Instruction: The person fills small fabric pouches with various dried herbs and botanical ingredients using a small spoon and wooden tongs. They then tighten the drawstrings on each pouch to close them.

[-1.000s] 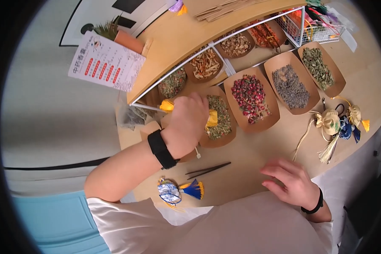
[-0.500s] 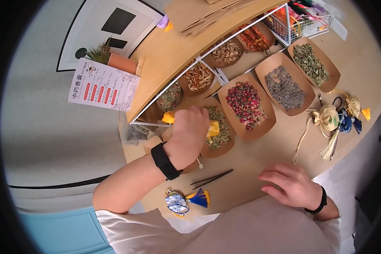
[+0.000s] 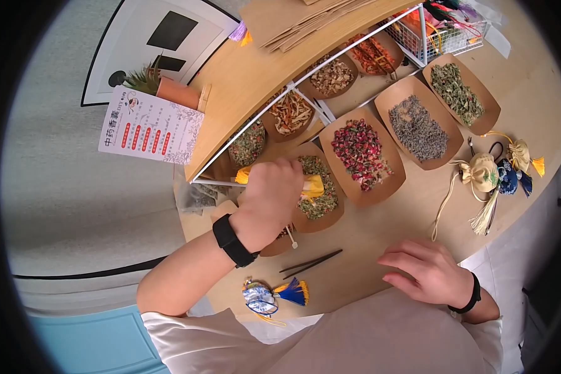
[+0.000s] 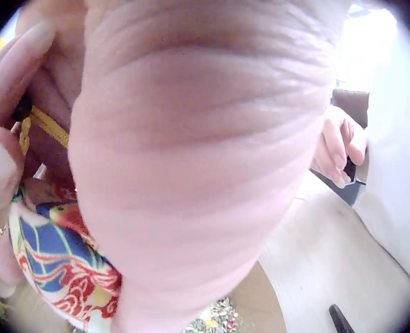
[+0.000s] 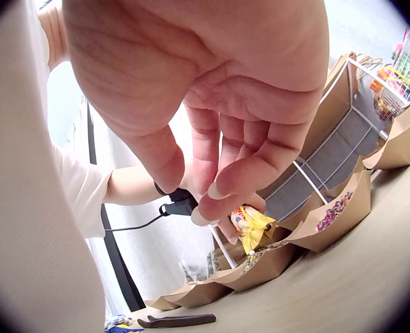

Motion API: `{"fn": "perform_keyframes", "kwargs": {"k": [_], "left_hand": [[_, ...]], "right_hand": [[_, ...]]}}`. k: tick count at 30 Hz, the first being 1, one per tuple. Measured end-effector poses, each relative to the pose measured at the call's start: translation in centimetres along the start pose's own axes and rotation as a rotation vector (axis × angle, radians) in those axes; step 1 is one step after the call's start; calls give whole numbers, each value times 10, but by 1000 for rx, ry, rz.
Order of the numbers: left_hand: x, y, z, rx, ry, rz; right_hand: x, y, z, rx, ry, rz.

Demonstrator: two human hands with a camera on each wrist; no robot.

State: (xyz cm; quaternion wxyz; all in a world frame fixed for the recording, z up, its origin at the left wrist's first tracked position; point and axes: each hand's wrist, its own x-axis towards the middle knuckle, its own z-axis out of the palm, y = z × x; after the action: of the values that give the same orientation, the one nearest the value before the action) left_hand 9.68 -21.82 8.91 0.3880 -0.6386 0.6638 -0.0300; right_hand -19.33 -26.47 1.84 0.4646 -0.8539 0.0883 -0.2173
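Over the tray of mixed green herbs (image 3: 321,209), my left hand (image 3: 271,196) grips a small cloth pouch, with yellow cloth (image 3: 313,186) showing on one side and a yellow tassel (image 3: 242,175) on the other. The left wrist view shows the pouch's red, blue and white pattern (image 4: 69,277) under curled fingers. A thin pale cord with a bead-like end (image 3: 294,244) hangs below the hand. My right hand (image 3: 427,274) hovers near the table's front edge, fingers loosely bent, holding nothing. Its palm hides part of the right wrist view.
Trays of rosebuds (image 3: 357,198), lavender-like buds (image 3: 421,128) and green leaves (image 3: 458,93) stand to the right. Behind is a white-framed shelf (image 3: 305,75). Dark tweezers (image 3: 311,263) and a blue-white pouch (image 3: 260,298) lie in front; more pouches (image 3: 481,173) lie right.
The head view has shifted and tilted since the first frame. Since then my left hand has kept its grip, shifting slightly left lately, with more yellow cloth showing. My right hand has barely moved.
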Motion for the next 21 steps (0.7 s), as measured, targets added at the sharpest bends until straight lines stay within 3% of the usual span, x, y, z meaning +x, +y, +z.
{"fn": "perform_keyframes", "kwargs": {"k": [5, 8, 20, 21], "left_hand": [[-4, -3, 12, -43, -44, -29], [-17, -8, 12, -138, 25, -48], [-56, -15, 53, -959, 317, -184], [-58, -15, 58, -1010, 401, -129]], "right_hand": [[2, 0, 1, 4, 3, -12], [2, 1, 1, 20, -15, -6], [9, 4, 5, 22, -55, 1], [9, 5, 6, 17, -44, -1]]}}
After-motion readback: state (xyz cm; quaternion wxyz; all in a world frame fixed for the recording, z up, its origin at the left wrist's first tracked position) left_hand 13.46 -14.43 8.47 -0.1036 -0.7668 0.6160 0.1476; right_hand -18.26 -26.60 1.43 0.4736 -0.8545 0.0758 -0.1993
